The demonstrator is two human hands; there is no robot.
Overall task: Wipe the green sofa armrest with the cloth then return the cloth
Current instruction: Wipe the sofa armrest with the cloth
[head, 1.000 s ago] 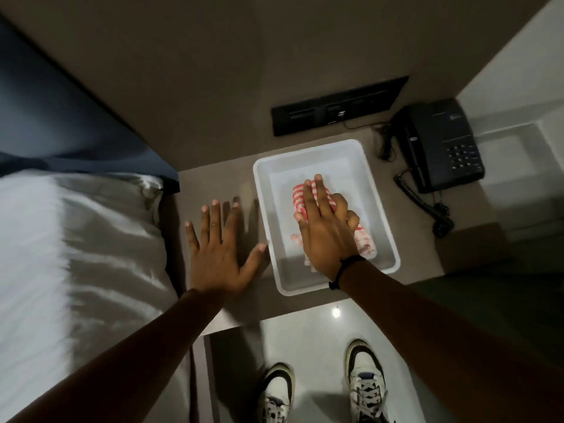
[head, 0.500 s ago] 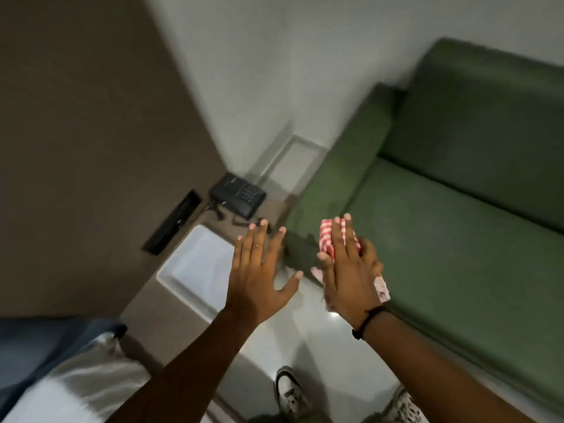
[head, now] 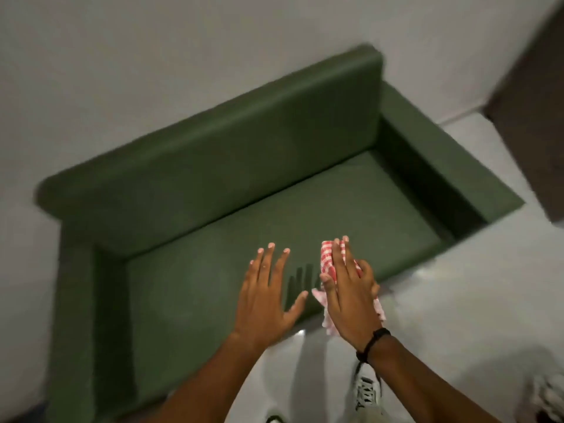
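A green sofa [head: 244, 215] fills the middle of the head view, its backrest against a pale wall. One armrest [head: 76, 315] runs down the left side, the other armrest [head: 451, 166] lies at the right. My right hand [head: 351, 294] holds a red-and-white checked cloth [head: 328, 261] over the seat's front edge, fingers flat on top of it. My left hand [head: 268, 297] hovers beside it, fingers spread, holding nothing. Both hands are away from either armrest.
A light floor [head: 457, 300] lies in front of the sofa. My shoes [head: 366, 392] show at the bottom. A dark panel [head: 537, 87] stands at the upper right corner. The white tray and the side table are out of view.
The cloth has come out of the white tray in my right hand. The view swung right from the side table to face the sofa, and both hands now hover over the seat.
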